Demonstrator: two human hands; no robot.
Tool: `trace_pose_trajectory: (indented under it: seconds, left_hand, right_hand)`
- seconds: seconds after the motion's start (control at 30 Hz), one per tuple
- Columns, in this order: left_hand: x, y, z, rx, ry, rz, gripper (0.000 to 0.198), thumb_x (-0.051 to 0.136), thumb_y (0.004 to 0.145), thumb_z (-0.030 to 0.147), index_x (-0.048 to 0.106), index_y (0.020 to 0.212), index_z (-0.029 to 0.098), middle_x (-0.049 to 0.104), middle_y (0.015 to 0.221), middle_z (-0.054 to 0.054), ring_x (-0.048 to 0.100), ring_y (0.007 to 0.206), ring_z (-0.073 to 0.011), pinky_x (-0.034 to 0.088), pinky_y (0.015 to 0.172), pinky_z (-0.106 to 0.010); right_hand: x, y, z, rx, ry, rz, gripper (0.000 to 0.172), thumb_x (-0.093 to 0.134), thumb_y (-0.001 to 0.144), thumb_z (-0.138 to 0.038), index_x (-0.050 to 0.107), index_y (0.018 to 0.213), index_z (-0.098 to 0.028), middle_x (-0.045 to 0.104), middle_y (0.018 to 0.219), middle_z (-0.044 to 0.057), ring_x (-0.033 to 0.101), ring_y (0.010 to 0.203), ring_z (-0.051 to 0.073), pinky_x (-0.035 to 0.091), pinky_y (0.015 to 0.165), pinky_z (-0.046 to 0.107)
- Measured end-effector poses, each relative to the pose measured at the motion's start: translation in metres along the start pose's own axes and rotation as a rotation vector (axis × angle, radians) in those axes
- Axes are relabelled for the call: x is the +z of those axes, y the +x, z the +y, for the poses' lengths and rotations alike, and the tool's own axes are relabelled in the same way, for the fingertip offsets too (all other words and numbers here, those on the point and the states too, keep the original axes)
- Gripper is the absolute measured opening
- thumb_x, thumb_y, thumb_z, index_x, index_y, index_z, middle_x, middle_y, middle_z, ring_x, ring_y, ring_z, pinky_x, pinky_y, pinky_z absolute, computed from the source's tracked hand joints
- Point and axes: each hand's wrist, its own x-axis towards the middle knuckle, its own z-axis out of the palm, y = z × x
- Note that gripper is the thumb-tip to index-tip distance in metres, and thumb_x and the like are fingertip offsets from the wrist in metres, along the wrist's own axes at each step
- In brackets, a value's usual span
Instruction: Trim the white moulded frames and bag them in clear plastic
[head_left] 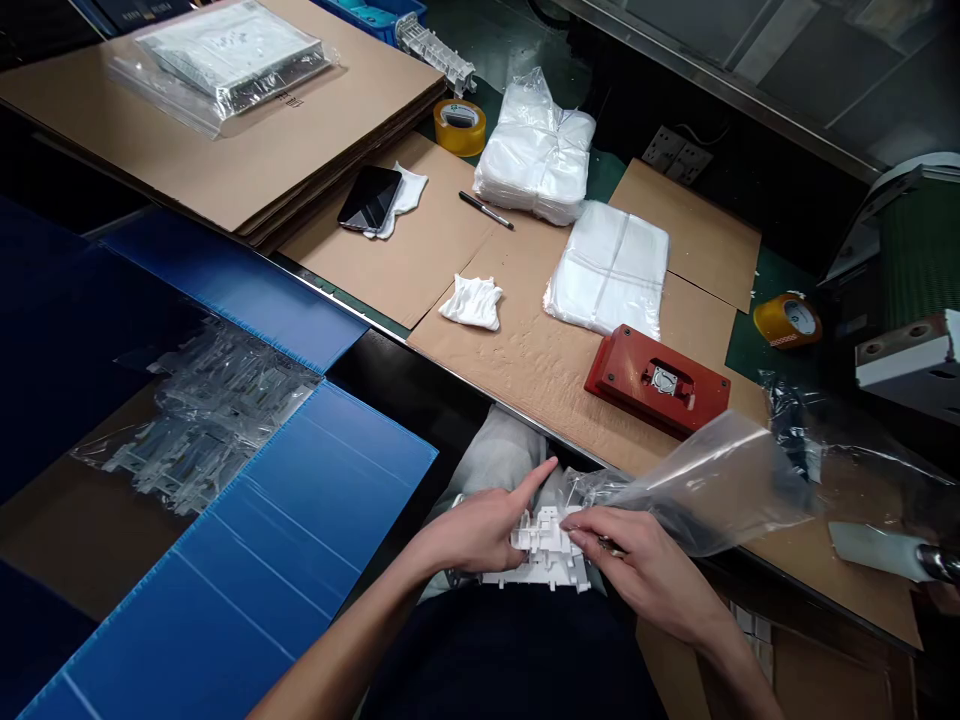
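Observation:
A white moulded plastic part (551,540) with many small ribs and tabs rests over my lap. My left hand (480,525) grips its left side, thumb and curled fingers on it, the index finger stretched out past it. On the part's right side, my right hand (637,560) is closed in a pinch, its fingertips touching the plastic. Something thin and dark shows between those fingers, too small to name. Just beyond the right hand, a clear plastic bag (705,490) hangs over the table edge.
A red fixture block (660,380) sits on the cardboard-covered table, near stacks of white bags (611,265), a pen (486,210), a phone (370,198) and tape rolls (787,320). A blue box (300,530) at left holds bagged parts (217,420). A blade with a handle (877,550) lies right.

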Motion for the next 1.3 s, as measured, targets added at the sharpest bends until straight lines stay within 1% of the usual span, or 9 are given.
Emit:
trace_pose_trajectory:
  seconds: [0.17,0.27,0.4,0.53,0.7,0.97,1.1,1.23,1.3]
  left_hand:
    - [0.007,0.001,-0.002,-0.033,0.066,0.013,0.105,0.075,0.07,0.015,0.021,0.159,0.028,0.039,0.051,0.009,0.037,0.049,-0.0173,0.023,0.053,-0.027]
    - [0.012,0.0,0.003,-0.031,0.023,0.033,0.101,0.078,0.071,0.021,0.027,0.158,0.028,0.04,0.05,0.008,0.037,0.048,-0.0178,0.024,0.052,-0.028]
    - [0.014,0.002,0.013,-0.01,-0.139,0.052,0.069,0.073,0.078,0.028,0.053,0.144,0.03,0.065,0.071,0.001,0.056,0.063,-0.0215,0.034,0.058,-0.028]
    - [0.01,0.003,0.013,-0.075,-0.207,0.135,0.058,0.071,0.079,0.029,0.055,0.135,0.026,0.07,0.104,-0.005,0.063,0.088,-0.0258,0.041,0.071,-0.029]
    - [0.014,0.002,0.002,-0.2,-0.486,0.158,0.065,0.074,0.077,0.031,0.048,0.137,0.028,0.067,0.091,-0.001,0.063,0.077,-0.0211,0.045,0.067,-0.029]
    - [0.046,0.011,0.008,-0.342,-1.005,0.368,0.074,0.08,0.075,0.039,0.043,0.138,0.029,0.069,0.097,-0.002,0.068,0.076,-0.0208,0.052,0.066,-0.029]
    - [0.059,0.016,-0.005,-0.426,-1.077,0.441,0.052,0.061,0.087,0.06,0.059,0.12,0.02,0.071,0.085,-0.005,0.068,0.082,-0.0251,0.051,0.068,-0.031]
    - [0.071,0.016,-0.028,-0.502,-1.104,0.45,0.041,0.057,0.089,0.057,0.063,0.09,0.016,0.068,0.07,-0.006,0.067,0.074,-0.0258,0.052,0.066,-0.034]
    - [0.074,0.012,-0.036,-0.527,-1.079,0.426,0.035,0.057,0.089,0.05,0.062,0.085,0.015,0.066,0.068,-0.005,0.065,0.068,-0.0222,0.051,0.065,-0.033]
  right_hand:
    - [-0.006,-0.004,-0.004,-0.043,-0.052,-0.003,0.026,0.047,0.1,-0.025,0.072,0.104,-0.025,0.074,0.093,0.005,0.067,0.086,0.022,0.05,0.079,0.033]
    - [-0.003,-0.004,-0.014,-0.069,-0.019,-0.104,0.026,0.047,0.099,-0.022,0.073,0.103,-0.026,0.075,0.091,0.002,0.066,0.08,0.02,0.048,0.074,0.03]
    - [-0.003,-0.008,-0.02,-0.062,-0.121,-0.211,0.024,0.049,0.096,-0.016,0.07,0.095,-0.028,0.073,0.083,-0.001,0.063,0.071,0.018,0.043,0.068,0.029]
    - [-0.017,-0.02,-0.001,0.022,-0.325,-0.155,0.019,0.051,0.094,-0.017,0.064,0.082,-0.026,0.069,0.078,0.0,0.061,0.071,0.02,0.042,0.065,0.031]
    - [-0.027,-0.027,0.021,0.065,-0.255,-0.082,0.015,0.052,0.097,-0.023,0.066,0.091,-0.026,0.072,0.095,0.002,0.065,0.087,0.021,0.047,0.077,0.032]
    - [0.023,-0.026,0.001,-0.006,0.036,-0.144,0.018,0.052,0.1,-0.027,0.067,0.109,-0.027,0.074,0.1,-0.001,0.068,0.093,0.018,0.049,0.082,0.027]
    - [0.038,-0.029,-0.008,-0.024,0.038,-0.112,0.046,0.058,0.095,-0.023,0.047,0.139,-0.032,0.07,0.112,0.0,0.067,0.099,0.018,0.05,0.085,0.028]
    - [0.044,-0.03,-0.008,-0.034,-0.199,-0.19,0.024,0.069,0.09,-0.031,0.059,0.11,-0.029,0.062,0.117,0.003,0.064,0.097,0.022,0.051,0.079,0.033]
    - [0.047,-0.032,-0.002,-0.019,-0.278,-0.186,0.025,0.073,0.083,-0.019,0.057,0.1,-0.026,0.058,0.119,0.004,0.061,0.101,0.024,0.05,0.075,0.033]
